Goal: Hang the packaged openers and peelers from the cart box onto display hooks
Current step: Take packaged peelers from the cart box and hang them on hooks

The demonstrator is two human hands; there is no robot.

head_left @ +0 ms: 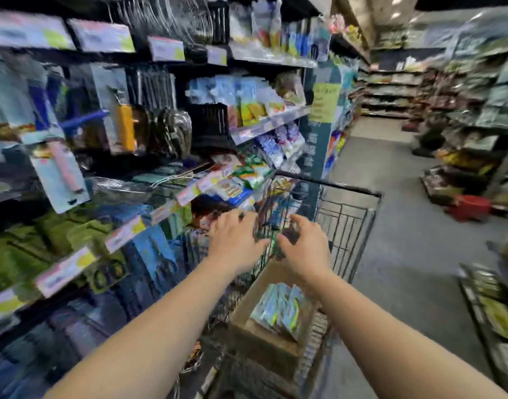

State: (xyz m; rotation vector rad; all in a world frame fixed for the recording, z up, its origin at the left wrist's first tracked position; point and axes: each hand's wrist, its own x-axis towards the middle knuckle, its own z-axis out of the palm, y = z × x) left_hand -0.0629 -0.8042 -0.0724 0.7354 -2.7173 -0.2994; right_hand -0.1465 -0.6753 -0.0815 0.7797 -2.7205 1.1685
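Over the cart, my left hand [235,240] and my right hand [304,246] hold a dark, blurred stack of packaged tools [271,223] between them, fingers and thumbs wrapped round its sides. Below the hands a brown cardboard box [258,341] stands in the wire shopping cart [350,223]. More light blue and green packages [281,311] lie inside the box. On the left, carded kitchen tools hang from display hooks: a pink-handled one [61,174] and an orange one [123,125].
Shelving with price tags [126,231] runs along the left, close to the cart. The grey aisle floor [405,226] stretches ahead on the right. A red basket [468,207] and low stock displays [494,309] line the right side.
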